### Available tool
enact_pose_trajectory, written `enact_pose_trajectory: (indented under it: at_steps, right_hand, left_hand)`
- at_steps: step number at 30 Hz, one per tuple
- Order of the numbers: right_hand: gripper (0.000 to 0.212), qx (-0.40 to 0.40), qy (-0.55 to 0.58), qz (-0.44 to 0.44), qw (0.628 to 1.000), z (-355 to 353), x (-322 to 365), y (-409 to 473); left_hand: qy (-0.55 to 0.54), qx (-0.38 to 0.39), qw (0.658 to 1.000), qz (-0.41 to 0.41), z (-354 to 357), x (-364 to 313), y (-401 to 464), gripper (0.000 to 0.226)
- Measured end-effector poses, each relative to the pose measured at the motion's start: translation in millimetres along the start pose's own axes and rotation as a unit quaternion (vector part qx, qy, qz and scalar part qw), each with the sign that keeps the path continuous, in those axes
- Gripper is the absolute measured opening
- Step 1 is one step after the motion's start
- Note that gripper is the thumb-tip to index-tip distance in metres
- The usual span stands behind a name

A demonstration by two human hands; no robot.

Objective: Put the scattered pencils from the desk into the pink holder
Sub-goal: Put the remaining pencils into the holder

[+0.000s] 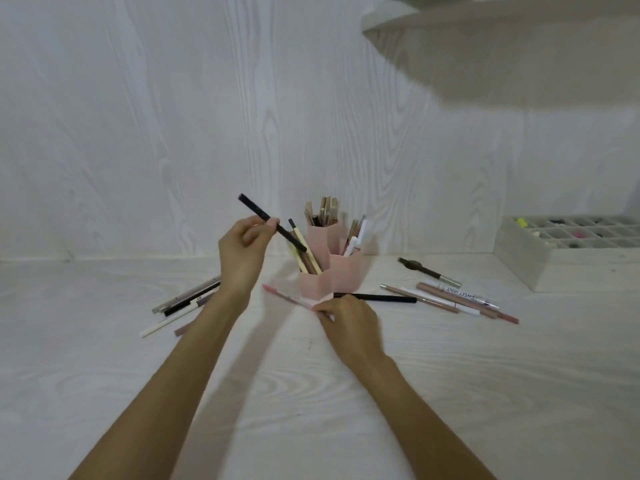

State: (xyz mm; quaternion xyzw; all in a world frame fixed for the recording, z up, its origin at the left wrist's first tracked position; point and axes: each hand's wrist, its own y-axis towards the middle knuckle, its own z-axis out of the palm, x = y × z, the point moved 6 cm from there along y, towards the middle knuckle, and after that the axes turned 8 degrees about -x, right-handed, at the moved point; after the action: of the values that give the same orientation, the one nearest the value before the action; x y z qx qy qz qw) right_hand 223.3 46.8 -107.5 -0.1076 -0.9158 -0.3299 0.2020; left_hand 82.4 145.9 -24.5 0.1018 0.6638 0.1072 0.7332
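Now both hands pinch pencils: left hand [244,249] black pencil [272,222], right hand [348,318] pink pencil [285,297].

This looks like a home desk or a small vanity corner, not an office. The desk [104,393] and the wall panel [173,98] behind it are both white with a wood grain, and a white shelf [485,26] hangs above on the right. A pink holder [332,275] stands in the middle, with cosmetic-like pencils [460,299] lying around it. At the right edge stands a white divided organizer box [554,268] with small colourful items in its compartments.
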Motion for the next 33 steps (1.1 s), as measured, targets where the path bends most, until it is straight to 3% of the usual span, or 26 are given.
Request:
enact_pose_trajectory:
  at_steps: [3,8,11,16,22,30,33]
  right_hand:
    - [0.025,0.004,0.024,0.017,1.000,-2,-4,-2]
    - [0.027,0.011,0.066,0.059,0.996,-2,-10,-1]
    - [0.027,0.002,0.080,0.069,0.994,-4,-12,-1]
    - [0.030,0.004,0.088,0.075,0.993,-4,-13,0]
    - [0.031,0.003,0.081,0.088,0.993,-2,-15,0]
    - [0.022,-0.027,0.018,0.108,0.994,-6,-22,2]
    - [0.018,-0.019,0.015,0.107,0.994,-6,-22,2]
  left_hand:
    - [0.104,-0.013,0.992,0.069,32,-6,-2,0.013]
    - [0.264,-0.014,0.963,0.053,55,16,-3,0.030]
    - [0.284,-0.028,0.957,0.057,59,18,-4,0.032]
    - [0.246,-0.115,0.959,0.081,50,5,-2,0.031]
    - [0.331,-0.011,0.943,0.040,60,33,-2,0.030]
    - [0.483,0.016,0.871,0.091,59,23,9,0.019]
    - [0.472,0.035,0.875,0.106,53,25,10,0.025]
